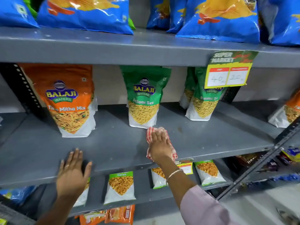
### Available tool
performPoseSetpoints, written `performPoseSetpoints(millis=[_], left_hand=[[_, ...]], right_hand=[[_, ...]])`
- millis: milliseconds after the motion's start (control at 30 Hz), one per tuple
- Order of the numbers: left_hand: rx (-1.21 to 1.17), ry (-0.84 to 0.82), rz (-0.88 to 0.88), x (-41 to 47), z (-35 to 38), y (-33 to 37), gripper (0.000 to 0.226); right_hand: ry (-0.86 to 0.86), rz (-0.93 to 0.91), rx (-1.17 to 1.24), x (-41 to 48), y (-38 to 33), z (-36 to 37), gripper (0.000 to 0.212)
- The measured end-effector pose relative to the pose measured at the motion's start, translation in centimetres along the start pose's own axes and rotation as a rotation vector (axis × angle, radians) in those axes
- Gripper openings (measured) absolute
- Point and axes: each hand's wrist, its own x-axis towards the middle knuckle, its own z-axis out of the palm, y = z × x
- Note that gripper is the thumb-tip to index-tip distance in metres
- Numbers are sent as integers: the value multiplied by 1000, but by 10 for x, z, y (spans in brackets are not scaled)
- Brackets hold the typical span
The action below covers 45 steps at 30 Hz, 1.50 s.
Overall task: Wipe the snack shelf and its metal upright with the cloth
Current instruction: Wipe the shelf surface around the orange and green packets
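The grey metal snack shelf point(113, 143) runs across the middle of the head view. My right hand point(159, 147) presses a red-and-white checked cloth point(150, 133) flat on the shelf, just in front of a green Ratlami Sev bag point(142, 101). My left hand point(73, 172) rests flat with fingers spread on the shelf's front edge, further left, holding nothing. A perforated dark metal upright point(24, 88) stands at the back left, and another upright point(263, 159) slants down the front right.
An orange Mitha Mix bag point(69, 101) stands left on the shelf, more green bags point(201, 101) right, under a yellow price tag point(228, 75). Blue snack bags point(84, 12) fill the shelf above. Small packets point(121, 187) lie on the shelf below.
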Motion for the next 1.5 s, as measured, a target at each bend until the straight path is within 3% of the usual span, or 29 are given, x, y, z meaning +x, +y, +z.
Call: performPoseSetpoints(millis=[167, 267, 367, 500, 533, 567, 600, 667, 800, 900, 1033, 1267, 1367, 1433, 1500], left_hand=[[69, -12, 192, 11, 14, 131, 89], [88, -100, 209, 16, 29, 182, 90], [141, -179, 243, 4, 40, 181, 90], [141, -120, 221, -7, 45, 165, 89], [168, -64, 230, -16, 44, 163, 89], [181, -72, 227, -18, 43, 166, 88], [146, -236, 170, -24, 59, 160, 87], [96, -319, 132, -35, 71, 159, 87], [109, -282, 93, -36, 61, 169, 86], [99, -192, 114, -19, 55, 184, 75], [89, -140, 145, 7, 50, 199, 64], [109, -167, 133, 3, 49, 199, 66], [115, -153, 131, 2, 47, 201, 66], [122, -153, 128, 1, 48, 201, 66], [117, -158, 130, 1, 49, 200, 66]], right_hand=[[39, -30, 21, 9, 61, -16, 94], [-5, -261, -143, 5, 61, -11, 89], [-40, -382, -120, -6, 49, -2, 77], [-60, -299, 100, -8, 62, -17, 62], [-4, -262, 213, -5, 72, -18, 53], [85, -220, 170, 4, 86, -20, 48], [-25, -259, 44, 33, 96, -5, 50], [0, -209, -138, 65, 114, 5, 64], [73, -350, -161, 84, 140, 3, 75], [113, -389, -73, 104, 131, -16, 78], [89, -373, 125, 106, 116, -39, 59], [-37, -631, 314, 10, 122, -39, 48], [-102, -519, 579, 29, 117, -61, 45], [133, -377, 549, 66, 125, -71, 41], [162, -278, 393, 95, 138, -69, 41]])
